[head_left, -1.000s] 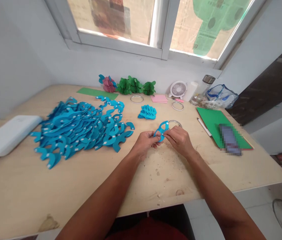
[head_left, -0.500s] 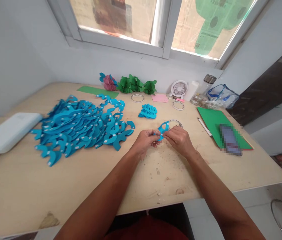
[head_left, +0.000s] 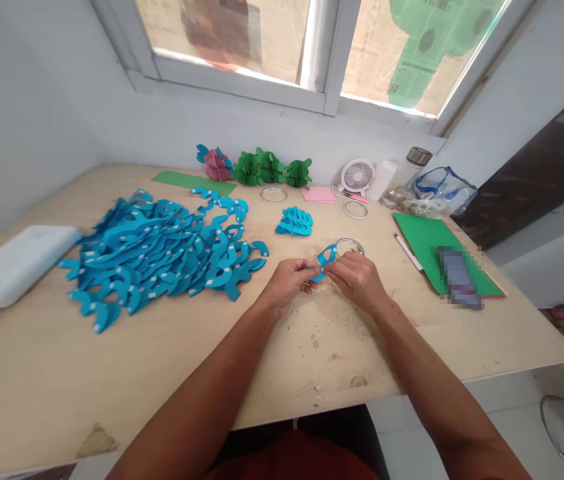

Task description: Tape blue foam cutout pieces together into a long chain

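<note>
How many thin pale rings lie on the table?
3 thin pale rings: one left of the pink paper, one before the white fan, one partly behind the right hand. Others may be hidden.

Head view, facing forward and down over the pale wooden counter point(head_left: 172, 387)
Worn at head height above the near edge, close behind both bare forearms, it reaches the white-framed window point(head_left: 242, 83); a single view, shared with none

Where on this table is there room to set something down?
Bare wood lies between the blue pile, left forearm and near edge; a smaller patch, between the green sheet, right forearm and near edge. Crowded: along the wall, with fan and bottle, and the pile itself.
</note>
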The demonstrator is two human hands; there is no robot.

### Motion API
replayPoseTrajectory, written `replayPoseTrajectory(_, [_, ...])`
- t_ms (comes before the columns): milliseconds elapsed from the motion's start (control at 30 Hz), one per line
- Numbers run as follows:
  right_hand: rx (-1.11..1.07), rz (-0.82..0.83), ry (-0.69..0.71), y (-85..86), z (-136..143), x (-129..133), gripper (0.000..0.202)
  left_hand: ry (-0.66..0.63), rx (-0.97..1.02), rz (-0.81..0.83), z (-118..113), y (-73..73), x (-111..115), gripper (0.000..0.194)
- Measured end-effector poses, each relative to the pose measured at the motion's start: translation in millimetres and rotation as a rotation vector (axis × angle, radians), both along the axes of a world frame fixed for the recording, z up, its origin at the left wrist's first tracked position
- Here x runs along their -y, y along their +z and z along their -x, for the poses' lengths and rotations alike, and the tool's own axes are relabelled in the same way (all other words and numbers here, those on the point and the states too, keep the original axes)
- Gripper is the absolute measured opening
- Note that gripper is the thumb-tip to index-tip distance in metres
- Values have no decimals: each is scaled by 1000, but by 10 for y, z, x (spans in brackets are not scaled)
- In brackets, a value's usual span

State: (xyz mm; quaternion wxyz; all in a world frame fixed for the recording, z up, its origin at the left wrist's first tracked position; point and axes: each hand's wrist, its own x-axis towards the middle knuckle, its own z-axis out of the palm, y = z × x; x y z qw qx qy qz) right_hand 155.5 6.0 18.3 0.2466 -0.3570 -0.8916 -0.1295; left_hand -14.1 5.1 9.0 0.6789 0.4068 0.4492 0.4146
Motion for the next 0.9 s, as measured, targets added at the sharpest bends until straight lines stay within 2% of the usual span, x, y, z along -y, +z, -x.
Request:
replayPoseTrajectory(433, [-35, 39, 12, -26, -13, -17, 24, 35, -79, -64, -22, 27, 19, 12])
replayPoseTrajectory(700, [-437, 301, 51, -90, -45, -57, 16, 73, -51, -52, -40, -39, -5, 14])
replayPoseTrajectory(833, [-649, 418, -108, -84, -61, -65, 19, 101, -6, -32, -48, -50, -14, 15])
replayPoseTrajectory(900, [-746, 539, -189, -76, -69, -76, 23, 118, 20, -33, -54, -57, -15, 17])
